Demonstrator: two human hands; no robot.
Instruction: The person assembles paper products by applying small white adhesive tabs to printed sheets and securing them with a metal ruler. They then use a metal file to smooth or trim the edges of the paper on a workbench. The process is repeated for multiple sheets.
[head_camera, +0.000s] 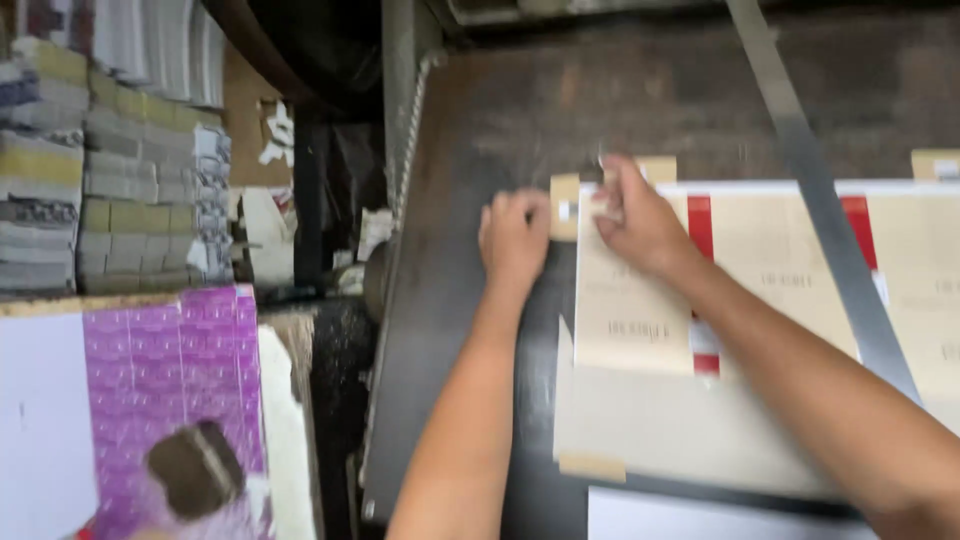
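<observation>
Dark worktable (500, 110), metal bar (820, 190) across printed sheet (780, 270); both hands' fingers pinching its corner tab (566, 205).

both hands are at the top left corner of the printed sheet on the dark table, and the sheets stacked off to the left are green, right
Not quite. The head view shows the stacked sheets on the left are purple, not green. The rest holds: the left hand and right hand are at the top left corner of the printed sheet on the dark table.

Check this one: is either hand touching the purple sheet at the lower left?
No, both the left hand and right hand rest at the printed beige sheet's top corner, far from the purple sheet.
</observation>
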